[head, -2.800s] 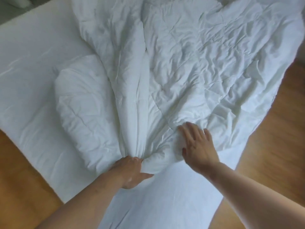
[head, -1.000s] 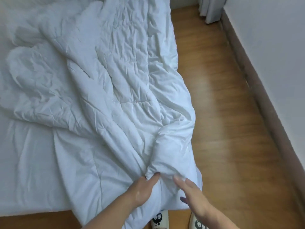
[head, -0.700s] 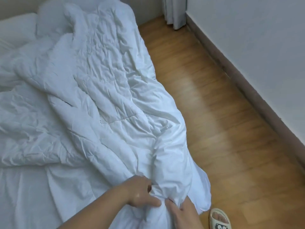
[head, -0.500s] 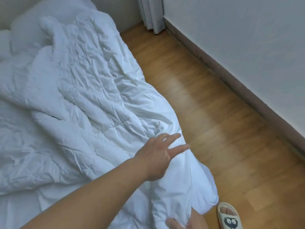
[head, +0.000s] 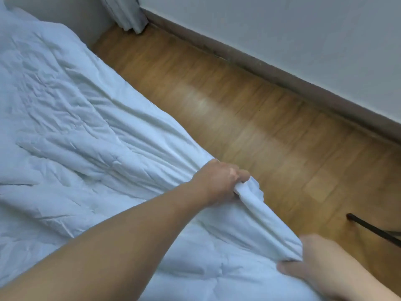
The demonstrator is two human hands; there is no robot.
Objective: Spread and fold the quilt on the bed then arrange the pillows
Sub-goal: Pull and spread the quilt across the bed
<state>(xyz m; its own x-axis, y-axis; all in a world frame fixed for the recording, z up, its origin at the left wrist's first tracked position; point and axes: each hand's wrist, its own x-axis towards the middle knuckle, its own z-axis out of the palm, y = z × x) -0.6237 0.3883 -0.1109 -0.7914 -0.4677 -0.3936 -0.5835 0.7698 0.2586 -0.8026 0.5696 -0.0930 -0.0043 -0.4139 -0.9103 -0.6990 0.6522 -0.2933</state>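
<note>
L grip (head: 221, 183) & R grip (head: 314, 263) both pinch quilt (head: 86, 137) edge; uneven pull could drag it onto floor (head: 238, 105).

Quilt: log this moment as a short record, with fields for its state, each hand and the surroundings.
quilt: white, creased, one edge bunched into a ridge between the hands
left hand: grips the far end of the bunched edge
right hand: holds the near end of the same edge
floor: wood, right of the quilt
curtain: hangs at top, beside the wall
fold: no neat fold visible
</note>
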